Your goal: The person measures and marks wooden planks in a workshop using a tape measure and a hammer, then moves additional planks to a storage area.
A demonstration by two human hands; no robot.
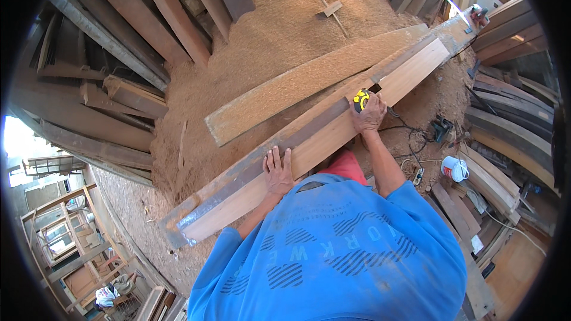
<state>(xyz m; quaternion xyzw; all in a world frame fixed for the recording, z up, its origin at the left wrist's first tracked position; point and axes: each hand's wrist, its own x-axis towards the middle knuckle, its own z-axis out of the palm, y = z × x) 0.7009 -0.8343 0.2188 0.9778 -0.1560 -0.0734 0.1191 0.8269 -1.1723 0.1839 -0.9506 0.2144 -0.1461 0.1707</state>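
Observation:
A long pale board (416, 72) lies diagonally on a longer weathered plank (199, 202), which has a dark strip along the pale board's far edge. My left hand (277, 169) rests on the boards left of centre, fingers spread over the edge of the pale one. My right hand (369, 113) grips a yellow and black tape measure (361, 98) on the boards right of centre. Beyond them lies a wide, dusty plank (267, 101) on the sawdust.
Stacked boards (178, 21) line both sides. A stick with a crosspiece (330, 9) lies at the back. A power tool (441, 128), cords and a white bucket (453, 167) are on the right. Another person (110, 294) is among wooden frames (71, 232) at lower left.

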